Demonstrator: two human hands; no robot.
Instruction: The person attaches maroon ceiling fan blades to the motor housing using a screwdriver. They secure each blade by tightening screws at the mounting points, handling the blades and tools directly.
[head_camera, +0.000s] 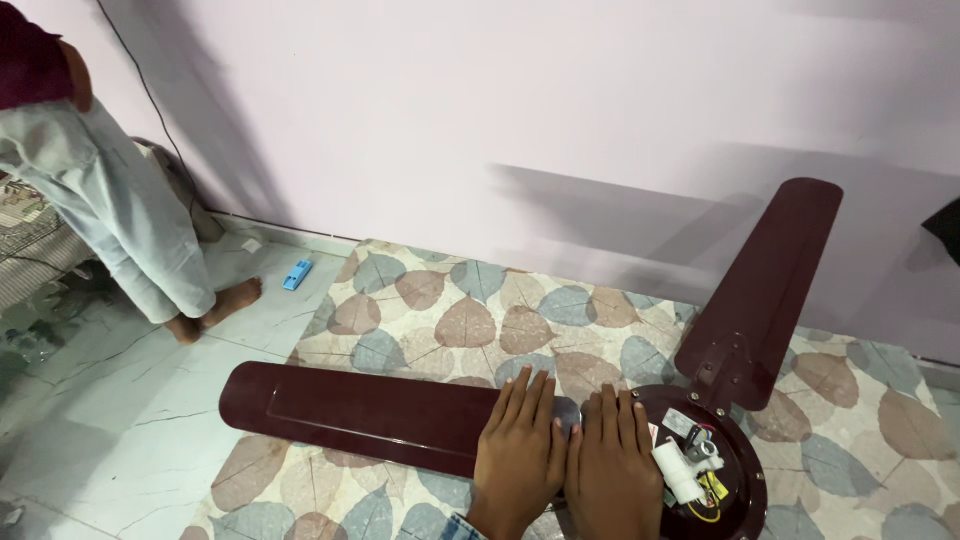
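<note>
Head-camera view looking down at a dark maroon ceiling fan lying on a floor mat, its round motor hub at about 5 o'clock in the frame.

The person's 2 hands lie side by side at 6 o'clock, palms down and fingers straight. The left hand rests flat on the root of the long maroon metal blade, where it joins the hub. The right hand lies flat at the hub's left edge. Neither hand is closed around anything; both press or rest open on the metal.

The blade under the left hand runs its long axis toward 9 o'clock, away from the hub, so the left hand is the nearer one to it. A second maroon blade reaches from the hub toward 1 o'clock. Just right of the right hand, a white cylindrical part with red and yellow wires sits in the open hub.

The mat is printed with large leaves in grey, tan and blue, laid on pale marble tile. A plain pinkish wall fills the top. At 10 o'clock another person's legs in light trousers stand barefoot, with a small blue object on the tile nearby.
</note>
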